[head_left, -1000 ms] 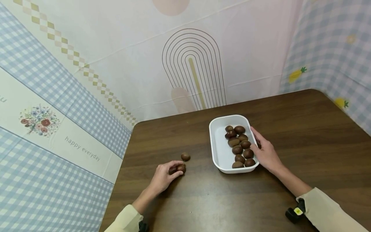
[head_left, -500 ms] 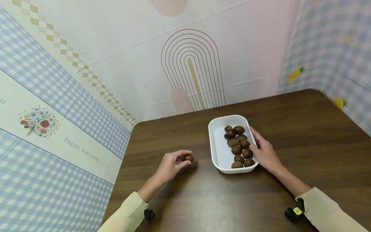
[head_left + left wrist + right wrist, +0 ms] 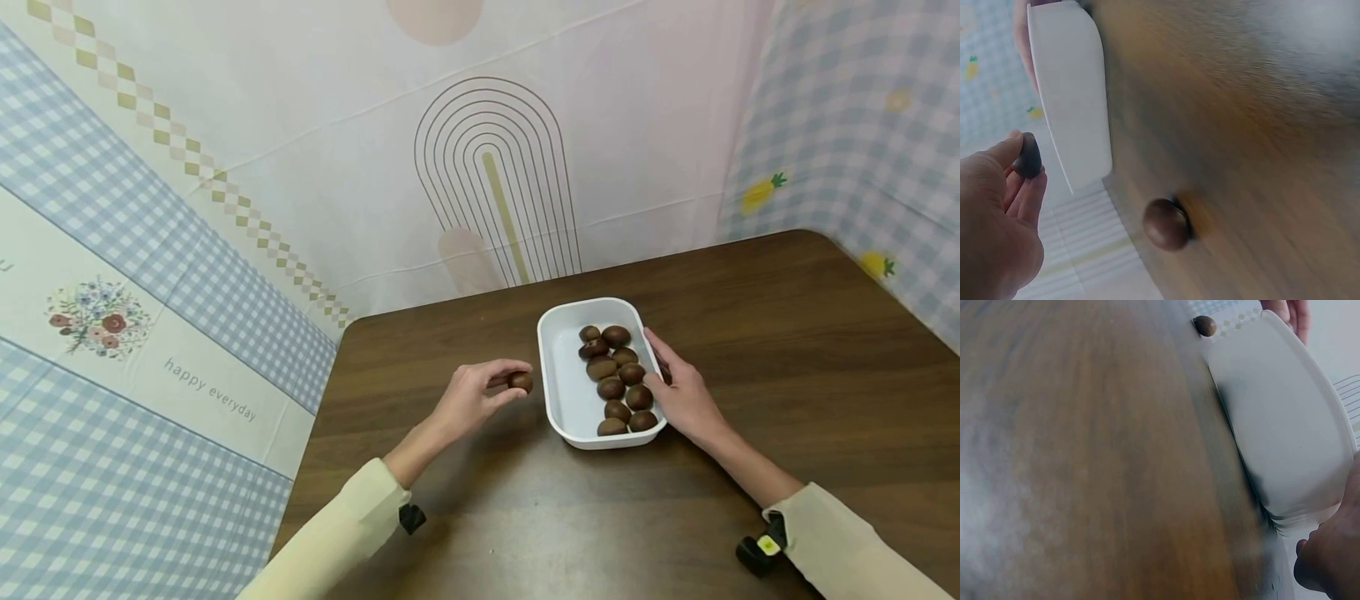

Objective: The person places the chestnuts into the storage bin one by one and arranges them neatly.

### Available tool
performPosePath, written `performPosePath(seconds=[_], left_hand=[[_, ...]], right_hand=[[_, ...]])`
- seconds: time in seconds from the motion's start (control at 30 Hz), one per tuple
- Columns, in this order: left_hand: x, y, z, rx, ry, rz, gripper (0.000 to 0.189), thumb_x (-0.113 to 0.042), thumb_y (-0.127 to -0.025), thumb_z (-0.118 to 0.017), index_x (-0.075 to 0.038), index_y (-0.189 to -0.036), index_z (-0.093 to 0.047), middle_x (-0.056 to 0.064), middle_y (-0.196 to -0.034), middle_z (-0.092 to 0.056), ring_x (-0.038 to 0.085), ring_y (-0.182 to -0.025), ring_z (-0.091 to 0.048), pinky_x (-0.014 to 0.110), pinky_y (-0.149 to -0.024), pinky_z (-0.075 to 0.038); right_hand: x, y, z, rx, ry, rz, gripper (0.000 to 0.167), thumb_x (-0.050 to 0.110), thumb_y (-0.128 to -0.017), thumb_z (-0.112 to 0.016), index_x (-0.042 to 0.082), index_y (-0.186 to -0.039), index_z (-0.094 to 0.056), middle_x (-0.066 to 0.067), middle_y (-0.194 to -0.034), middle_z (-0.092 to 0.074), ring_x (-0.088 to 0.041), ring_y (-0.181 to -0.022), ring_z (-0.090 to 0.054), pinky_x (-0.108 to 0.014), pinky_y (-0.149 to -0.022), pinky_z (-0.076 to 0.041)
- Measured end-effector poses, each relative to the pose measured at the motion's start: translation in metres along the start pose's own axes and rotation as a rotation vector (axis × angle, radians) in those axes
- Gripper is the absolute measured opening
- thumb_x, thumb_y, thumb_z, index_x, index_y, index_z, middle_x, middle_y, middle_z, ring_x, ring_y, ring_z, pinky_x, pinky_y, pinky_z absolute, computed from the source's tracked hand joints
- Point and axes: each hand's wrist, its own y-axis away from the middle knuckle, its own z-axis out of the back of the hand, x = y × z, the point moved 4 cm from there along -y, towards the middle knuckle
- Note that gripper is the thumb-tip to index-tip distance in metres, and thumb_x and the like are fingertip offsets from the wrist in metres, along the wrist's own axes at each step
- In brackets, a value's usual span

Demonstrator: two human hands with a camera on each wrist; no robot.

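Between the thumb and fingertips of my left hand [image 3: 476, 400] is a brown chestnut [image 3: 521, 382], raised just left of the white tray [image 3: 564, 392]. My right hand [image 3: 686, 404] grips the tray by its right wall, thumb over the rim. Several chestnuts [image 3: 611, 388] lie in the tray, mostly along its right side, with bare floor on the left. In the left wrist view the pinched chestnut [image 3: 1029, 156] stands beside the tray's outer wall [image 3: 1075, 94]. One more chestnut [image 3: 1166, 225] rests on the table there; the head view does not show it.
The dark wood table [image 3: 570, 525] bears the tray. A patterned cloth wall [image 3: 337, 167] rises behind its far edge, and a blue checked cloth [image 3: 112, 400] hangs along the left. Black wrist cameras [image 3: 757, 554] are strapped at both sleeves.
My left hand has moved right and away from me, carrying a chestnut from the table towards the tray's left rim. The right hand keeps its hold on the tray.
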Motion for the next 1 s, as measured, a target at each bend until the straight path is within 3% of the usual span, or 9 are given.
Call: performPosePath(seconds=[0.4, 0.7, 1.0], left_hand=[[-0.014, -0.027, -0.028, 0.065, 0.012, -0.041, 0.036, -0.009, -0.092, -0.084, -0.004, -0.127, -0.075, 0.007, -0.123, -0.077, 0.012, -0.113, -0.073, 0.018, -0.095, -0.055], [-0.019, -0.041, -0.049, 0.136, -0.143, -0.1, 0.035, -0.018, -0.094, -0.084, -0.008, -0.127, -0.076, 0.001, -0.122, -0.077, 0.011, -0.112, -0.073, 0.016, -0.097, -0.052], [-0.024, -0.053, -0.067, 0.229, -0.29, -0.123, 0.032, -0.026, -0.099, -0.08, -0.014, -0.128, -0.076, -0.005, -0.121, -0.077, 0.002, -0.108, -0.068, 0.017, -0.096, -0.051]], right_hand=[[0.0, 0.0, 0.0, 0.002, -0.006, -0.001, 0.071, 0.002, -0.104, -0.052, 0.011, -0.17, -0.026, -0.03, -0.165, -0.033, -0.05, -0.148, -0.038, -0.066, -0.113, -0.036], [0.0, 0.0, 0.0, 0.0, -0.01, 0.009, 0.071, 0.002, -0.104, -0.052, 0.011, -0.17, -0.026, -0.03, -0.166, -0.033, -0.049, -0.148, -0.038, -0.065, -0.114, -0.036], [-0.001, 0.0, 0.0, -0.005, 0.006, -0.001, 0.071, 0.002, -0.104, -0.051, 0.012, -0.17, -0.026, -0.027, -0.166, -0.034, -0.047, -0.147, -0.041, -0.064, -0.112, -0.038]])
